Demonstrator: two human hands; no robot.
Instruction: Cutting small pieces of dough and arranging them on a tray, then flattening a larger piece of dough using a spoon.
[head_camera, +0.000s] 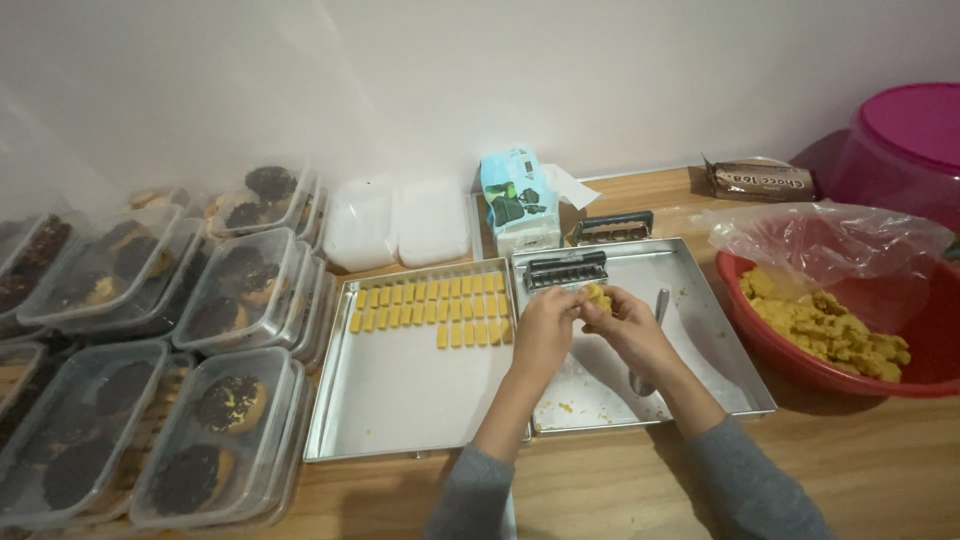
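Note:
My left hand and my right hand meet over the right metal tray, both pinching a small lump of yellow dough. A black ridged mould lies at that tray's far left corner. The left metal tray carries rows of small yellow dough bars along its far edge. A metal spoon rests on the right tray, partly hidden by my right hand.
A red bowl of yellow dough pieces with a plastic bag sits right. A pink tub stands behind. Stacked clear boxes of dark-topped pastries fill the left. A tissue pack, white lids and a second mould lie beyond.

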